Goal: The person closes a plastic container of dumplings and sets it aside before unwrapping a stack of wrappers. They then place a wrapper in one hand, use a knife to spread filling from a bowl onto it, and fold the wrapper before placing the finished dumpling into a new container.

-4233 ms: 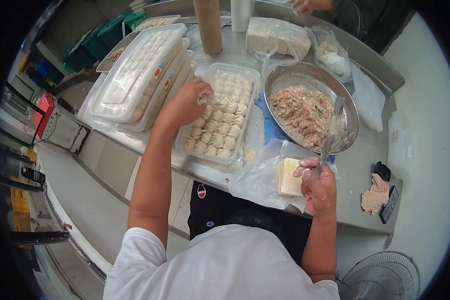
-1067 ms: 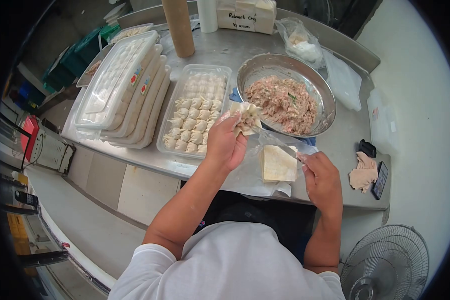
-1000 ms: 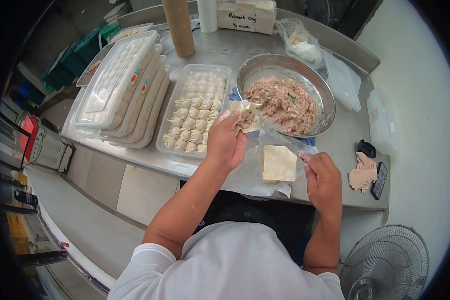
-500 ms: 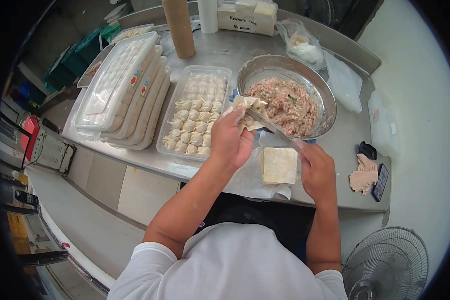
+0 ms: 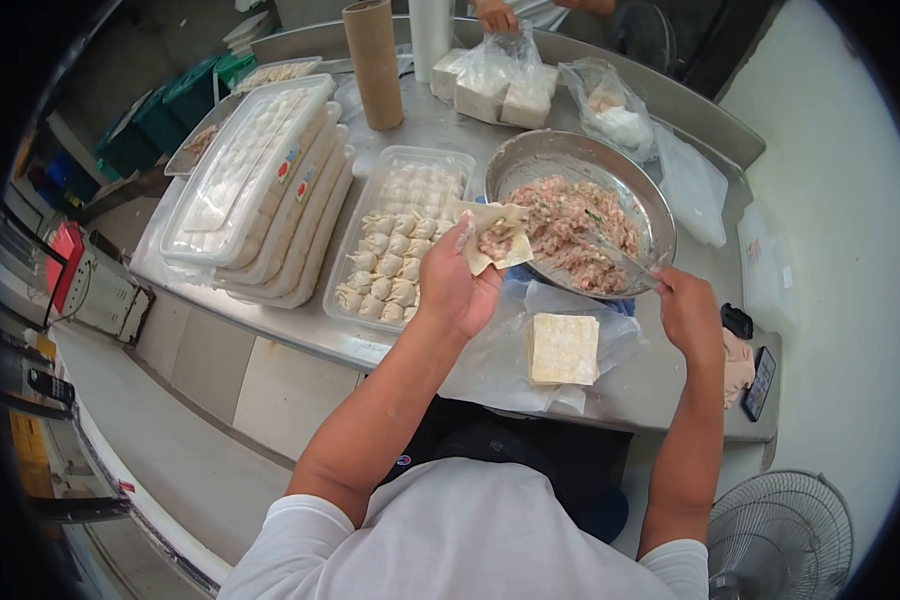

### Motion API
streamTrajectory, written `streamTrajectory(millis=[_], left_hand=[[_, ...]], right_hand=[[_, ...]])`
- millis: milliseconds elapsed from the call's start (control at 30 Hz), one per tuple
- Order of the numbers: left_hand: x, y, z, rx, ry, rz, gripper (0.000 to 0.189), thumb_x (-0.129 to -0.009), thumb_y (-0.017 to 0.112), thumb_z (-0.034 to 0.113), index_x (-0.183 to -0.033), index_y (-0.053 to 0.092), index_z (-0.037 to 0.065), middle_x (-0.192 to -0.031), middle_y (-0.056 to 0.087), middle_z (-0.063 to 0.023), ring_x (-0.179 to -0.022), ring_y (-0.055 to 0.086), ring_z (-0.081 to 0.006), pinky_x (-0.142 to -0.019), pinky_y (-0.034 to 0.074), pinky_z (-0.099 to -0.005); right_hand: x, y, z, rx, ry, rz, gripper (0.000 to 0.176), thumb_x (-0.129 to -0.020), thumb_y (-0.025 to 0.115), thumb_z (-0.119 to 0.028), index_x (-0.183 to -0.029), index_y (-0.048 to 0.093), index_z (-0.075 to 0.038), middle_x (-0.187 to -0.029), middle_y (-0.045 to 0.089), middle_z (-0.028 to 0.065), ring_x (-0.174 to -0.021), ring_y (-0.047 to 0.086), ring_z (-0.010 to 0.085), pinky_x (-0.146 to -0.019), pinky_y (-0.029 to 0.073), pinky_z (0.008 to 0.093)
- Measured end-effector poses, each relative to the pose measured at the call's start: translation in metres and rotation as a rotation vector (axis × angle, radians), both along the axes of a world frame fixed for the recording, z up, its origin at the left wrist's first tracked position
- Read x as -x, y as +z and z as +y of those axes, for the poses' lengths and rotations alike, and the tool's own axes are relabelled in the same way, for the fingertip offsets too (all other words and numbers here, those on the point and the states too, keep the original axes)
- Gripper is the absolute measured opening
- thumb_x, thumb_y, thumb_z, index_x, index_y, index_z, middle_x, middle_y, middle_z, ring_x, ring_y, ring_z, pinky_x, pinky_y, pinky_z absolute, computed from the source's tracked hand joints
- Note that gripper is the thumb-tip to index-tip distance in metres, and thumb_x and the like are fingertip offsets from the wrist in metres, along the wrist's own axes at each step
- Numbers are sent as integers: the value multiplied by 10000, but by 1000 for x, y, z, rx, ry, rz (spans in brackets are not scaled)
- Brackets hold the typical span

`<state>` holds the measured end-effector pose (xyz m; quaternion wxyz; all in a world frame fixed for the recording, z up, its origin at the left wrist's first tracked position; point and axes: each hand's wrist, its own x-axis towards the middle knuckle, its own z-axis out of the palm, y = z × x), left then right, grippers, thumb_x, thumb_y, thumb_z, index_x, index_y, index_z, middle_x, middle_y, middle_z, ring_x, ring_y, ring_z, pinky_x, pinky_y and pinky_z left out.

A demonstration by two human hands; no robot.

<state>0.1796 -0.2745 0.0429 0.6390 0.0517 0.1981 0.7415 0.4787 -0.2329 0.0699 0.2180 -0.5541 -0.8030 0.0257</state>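
Observation:
My left hand [image 5: 458,280] holds a square dumpling wrapper [image 5: 517,252], with a dab of meat filling [image 5: 494,240] on it. In my right hand [image 5: 692,318] is a flat metal spatula [image 5: 625,260], its blade in the minced filling [image 5: 570,212]. A wide steel bowl [image 5: 662,190] contains this pink mince flecked with green. In front of the bowl, a stack of square wrappers [image 5: 565,350] lies on plastic sheeting [image 5: 490,375]. Left of my left hand stands a clear tray [image 5: 342,275] with rows of folded dumplings [image 5: 395,255].
Lidded trays [image 5: 255,190] are stacked at the left. A cardboard tube [image 5: 374,70] and white roll [image 5: 431,40] stand behind. Another person's hand [image 5: 495,15] grips a plastic bag of pale blocks [image 5: 500,85]. A phone [image 5: 760,384] and fan [image 5: 785,540] are at right.
My right hand has moved right, taking the spatula from the wrapper to the bowl's mince. The wrapper lies more open, showing filling. Another person's hand has appeared at the back, on the bag.

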Motion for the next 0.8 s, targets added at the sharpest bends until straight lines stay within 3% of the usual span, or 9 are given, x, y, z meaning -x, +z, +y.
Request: streamTrajectory(millis=[67, 133, 367, 467, 600, 800], left_hand=[[0, -1, 0, -16, -56, 7, 395, -1063, 427, 218, -1328, 470, -71, -1318, 571, -196, -1222, 582, -309, -1099, 461, -447], [-5, -4, -1, 1, -74, 7, 402, -1061, 428, 220, -1340, 462, -68, -1328, 565, -192, -1236, 574, -309, -1101, 458, -449], [-18, -3, -3, -30, -76, -7, 408, -1052, 440, 231, -1336, 476, -60, -1316, 578, -179, -1236, 573, -301, -1100, 456, -448], [-16, 0, -4, 7, -68, 17, 405, -1055, 429, 233, -1328, 485, -60, -1302, 587, -181, -1222, 578, -301, -1100, 454, -454], [-13, -10, 1, -3, -88, -7, 375, -1073, 413, 237, -1287, 528, -49, -1264, 604, -159, -1187, 592, -270, -1056, 481, -422], [-12, -5, 2, -17, 111, -34, 385, -1084, 383, 241, -1294, 499, -61, -1271, 585, -184, -1205, 586, -295, -1084, 469, -457]], right_hand=[[9, 10, -18, -82, -19, -110, 208, -849, 607, 12, -1029, 707, -18, -963, 698, 183, -881, 657, 412, -778, 522, 466], [27, 11, -37, -212, 202, 163, 192, -839, 622, 15, -1011, 700, -24, -921, 675, 151, -840, 653, 384, -730, 525, 448], [47, -7, -58, -187, 199, 291, 235, -812, 642, 17, -1028, 700, -57, -860, 606, 131, -767, 632, 338, -658, 511, 406], [54, -3, -62, -230, 212, 221, 238, -804, 649, 16, -1025, 704, -53, -864, 605, 115, -775, 629, 328, -661, 509, 402], [54, 2, -61, -180, 281, 110, 225, -804, 640, 27, -1004, 710, -48, -873, 607, 113, -790, 631, 315, -667, 510, 394], [59, 7, -73, -19, 301, 308, 252, -804, 613, 52, -1021, 696, -46, -878, 633, 136, -789, 641, 338, -693, 521, 433]])
